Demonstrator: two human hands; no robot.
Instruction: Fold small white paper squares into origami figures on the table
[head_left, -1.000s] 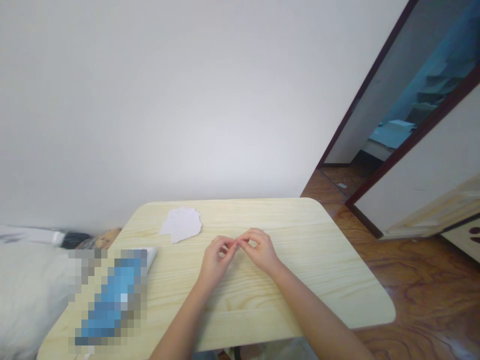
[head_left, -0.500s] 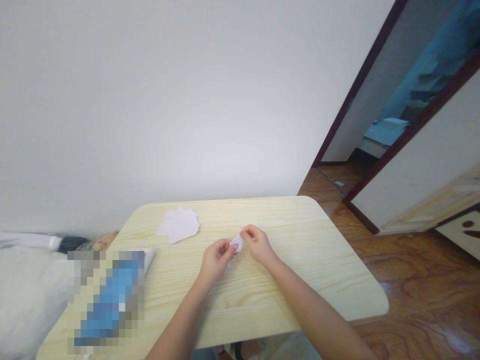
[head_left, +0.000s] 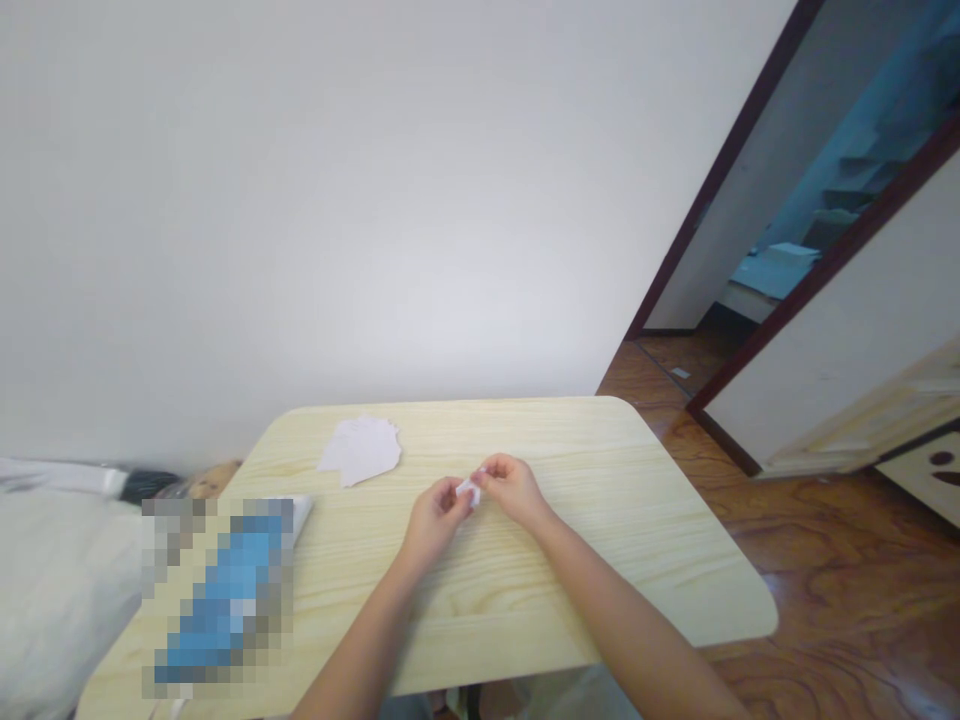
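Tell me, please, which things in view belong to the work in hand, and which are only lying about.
Seem to belong:
- small white piece, at the fingertips of the left hand and right hand
- white paper, probably
- table, beneath

Seem only lying about:
- blurred blue thing
- white bedding, beside the table

White wall [head_left: 375,200], dark-framed doorway [head_left: 780,190]

The wall fills the upper left and centre of the frame, brightest around its middle and greyer at left. At upper right, dark reddish-brown trim [head_left: 718,170] borders the doorway, with a dim, blue-tinted room [head_left: 847,180] beyond. Brown wood-grain floor [head_left: 825,560] covers the lower right. A pale wood-grain counter [head_left: 675,540] with rounded corners stands at lower centre, and a white covering [head_left: 67,590] lies at lower left. A cream panel [head_left: 915,480] with dark ovals meets the right edge.
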